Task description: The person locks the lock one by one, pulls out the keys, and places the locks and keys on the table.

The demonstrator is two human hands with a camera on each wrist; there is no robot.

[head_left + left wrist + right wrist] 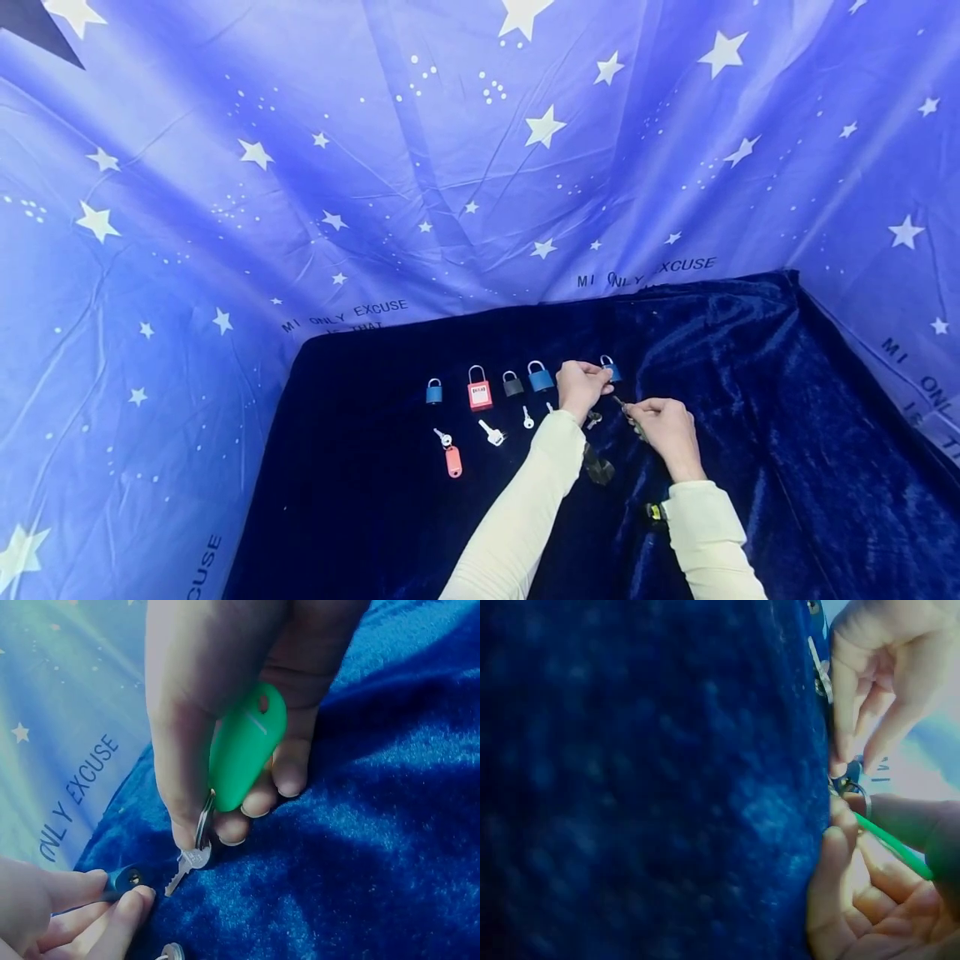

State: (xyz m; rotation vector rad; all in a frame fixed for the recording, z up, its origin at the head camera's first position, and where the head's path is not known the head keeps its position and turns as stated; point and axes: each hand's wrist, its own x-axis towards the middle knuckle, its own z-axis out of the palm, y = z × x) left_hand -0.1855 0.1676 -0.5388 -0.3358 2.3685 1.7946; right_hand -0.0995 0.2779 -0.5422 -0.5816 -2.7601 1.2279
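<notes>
My left hand (585, 389) pinches a small blue padlock (612, 368) at the right end of a row of padlocks. In the left wrist view the padlock (121, 882) turns its keyhole toward the key. A silver key (181, 871) is pinched between thumb and fingers of my right hand (666, 429). From its ring hangs a green tag (251, 746), lying against the palm. The key's tip is close to the padlock but apart from it in the left wrist view. In the right wrist view the fingers partly hide the padlock (850, 771).
Left of my hands stand a blue padlock (434, 392), a red padlock (480, 393), a black padlock (513, 384) and another blue padlock (540, 377). Below them lie several keys, one with a coral tag (453, 461). Dark blue velvet (360, 500) covers the surface; starry curtains (450, 167) surround it.
</notes>
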